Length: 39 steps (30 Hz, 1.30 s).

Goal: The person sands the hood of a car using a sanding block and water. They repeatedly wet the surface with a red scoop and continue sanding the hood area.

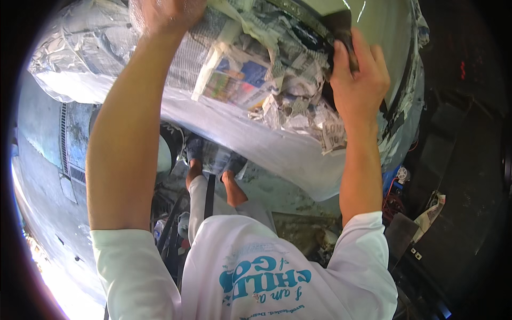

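Grey floor point(280, 189) lies below, and above it newspaper sheets point(184, 69) and translucent plastic film point(298, 160) border a glossy pale panel point(386, 37), probably to protect what is beneath them. At this border, the right hand point(362, 80) pinches a dark flat piece point(339, 22) between thumb and fingers, perhaps so that its broad end is free along the curve. This piece looks thin and rather dull. The left hand point(168, 17) is on the wrapped upper side, maybe for steadiness; its fingers are outside the view, so I cannot tell their state.
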{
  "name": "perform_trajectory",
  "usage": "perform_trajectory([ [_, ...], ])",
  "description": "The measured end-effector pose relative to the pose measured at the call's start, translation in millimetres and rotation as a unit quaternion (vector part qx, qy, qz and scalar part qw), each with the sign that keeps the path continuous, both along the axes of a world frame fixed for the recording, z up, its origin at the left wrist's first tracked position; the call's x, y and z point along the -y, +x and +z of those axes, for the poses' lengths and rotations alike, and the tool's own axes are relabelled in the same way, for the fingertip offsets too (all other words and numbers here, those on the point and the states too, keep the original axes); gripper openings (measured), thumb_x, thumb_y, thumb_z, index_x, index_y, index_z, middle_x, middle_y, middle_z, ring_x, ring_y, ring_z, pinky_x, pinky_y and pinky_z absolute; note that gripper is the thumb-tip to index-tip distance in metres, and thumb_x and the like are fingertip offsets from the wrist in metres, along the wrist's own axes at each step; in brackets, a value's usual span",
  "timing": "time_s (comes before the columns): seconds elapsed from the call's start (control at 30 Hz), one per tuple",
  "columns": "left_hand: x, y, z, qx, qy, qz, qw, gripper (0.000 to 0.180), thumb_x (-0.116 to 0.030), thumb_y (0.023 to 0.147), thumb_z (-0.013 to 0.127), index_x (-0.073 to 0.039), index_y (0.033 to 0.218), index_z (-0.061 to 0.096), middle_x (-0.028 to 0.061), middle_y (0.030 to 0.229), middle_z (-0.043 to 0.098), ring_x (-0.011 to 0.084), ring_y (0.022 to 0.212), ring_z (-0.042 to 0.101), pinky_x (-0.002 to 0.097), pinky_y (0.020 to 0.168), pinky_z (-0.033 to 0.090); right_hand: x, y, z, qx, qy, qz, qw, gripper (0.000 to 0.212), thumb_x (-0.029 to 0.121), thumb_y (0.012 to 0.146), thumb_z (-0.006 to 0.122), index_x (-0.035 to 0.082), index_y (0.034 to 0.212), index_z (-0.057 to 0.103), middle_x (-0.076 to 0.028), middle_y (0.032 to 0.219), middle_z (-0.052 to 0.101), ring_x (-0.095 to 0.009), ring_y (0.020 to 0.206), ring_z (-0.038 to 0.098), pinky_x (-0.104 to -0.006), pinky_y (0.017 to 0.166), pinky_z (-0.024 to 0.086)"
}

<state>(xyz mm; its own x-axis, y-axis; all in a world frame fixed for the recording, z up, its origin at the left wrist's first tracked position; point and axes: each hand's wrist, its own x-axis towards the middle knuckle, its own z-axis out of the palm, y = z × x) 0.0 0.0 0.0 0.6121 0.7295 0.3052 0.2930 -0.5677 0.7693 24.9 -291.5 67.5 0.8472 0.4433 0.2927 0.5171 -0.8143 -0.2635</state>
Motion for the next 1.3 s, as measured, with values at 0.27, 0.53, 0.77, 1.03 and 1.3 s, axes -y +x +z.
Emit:
perform_trajectory([
  [0.27, -52.1, 37.1, 32.2, 0.041, 0.110, -0.030, 0.993, 0.066, -0.057, 0.110, 0.038, 0.001, 0.121, 0.068, 0.0330, 0.115, 0.069, 0.0521, 0.111, 0.062, 0.0536, 0.094, 0.047, -56.0, 36.8, -33.2, 0.145, 0.101, 0.044, 0.983, 0.032, 0.014, 0.090, 0.078, 0.014, 0.122, 0.075, -0.007, 0.078, 0.055, -0.026, 0.064, 0.058, -0.0395, 0.061, 0.049],
  [0.53, -52.1, 36.4, 28.0, 0.082, 0.140, -0.015, 0.987, 0.065, -0.056, 0.110, 0.038, 0.000, 0.125, 0.067, 0.0323, 0.117, 0.068, 0.0514, 0.114, 0.061, 0.0527, 0.096, 0.047, -33.7, 30.0, -32.0, 0.075, 0.108, 0.010, 0.991, 0.032, 0.014, 0.091, 0.078, 0.014, 0.123, 0.075, -0.008, 0.078, 0.055, -0.025, 0.063, 0.058, -0.0393, 0.058, 0.047],
  [0.77, -47.0, 38.1, 27.0, 0.065, 0.098, 0.003, 0.993, 0.064, -0.055, 0.110, 0.039, 0.000, 0.128, 0.067, 0.0314, 0.118, 0.069, 0.0517, 0.114, 0.061, 0.0536, 0.097, 0.047, -60.5, 29.9, -25.5, 0.097, 0.083, 0.018, 0.992, 0.032, 0.014, 0.092, 0.077, 0.010, 0.123, 0.075, -0.007, 0.078, 0.054, -0.025, 0.062, 0.057, -0.0402, 0.058, 0.047],
  [1.03, -46.8, 29.0, 43.5, 0.035, 0.117, -0.022, 0.992, 0.064, -0.055, 0.110, 0.037, -0.002, 0.135, 0.063, 0.0312, 0.125, 0.067, 0.0508, 0.118, 0.060, 0.0529, 0.098, 0.047, -44.3, 25.1, -28.0, 0.092, 0.078, 0.002, 0.993, 0.032, 0.014, 0.091, 0.078, 0.012, 0.122, 0.075, -0.007, 0.078, 0.054, -0.026, 0.063, 0.057, -0.0415, 0.059, 0.047],
  [1.3, -47.6, 35.5, 28.1, 0.097, 0.164, -0.003, 0.982, 0.063, -0.055, 0.110, 0.037, -0.003, 0.137, 0.062, 0.0311, 0.127, 0.066, 0.0504, 0.119, 0.060, 0.0528, 0.099, 0.047, -42.8, 25.2, -34.1, 0.098, 0.103, -0.015, 0.990, 0.033, 0.015, 0.090, 0.079, 0.013, 0.122, 0.074, -0.006, 0.077, 0.054, -0.026, 0.064, 0.057, -0.0416, 0.059, 0.047],
])
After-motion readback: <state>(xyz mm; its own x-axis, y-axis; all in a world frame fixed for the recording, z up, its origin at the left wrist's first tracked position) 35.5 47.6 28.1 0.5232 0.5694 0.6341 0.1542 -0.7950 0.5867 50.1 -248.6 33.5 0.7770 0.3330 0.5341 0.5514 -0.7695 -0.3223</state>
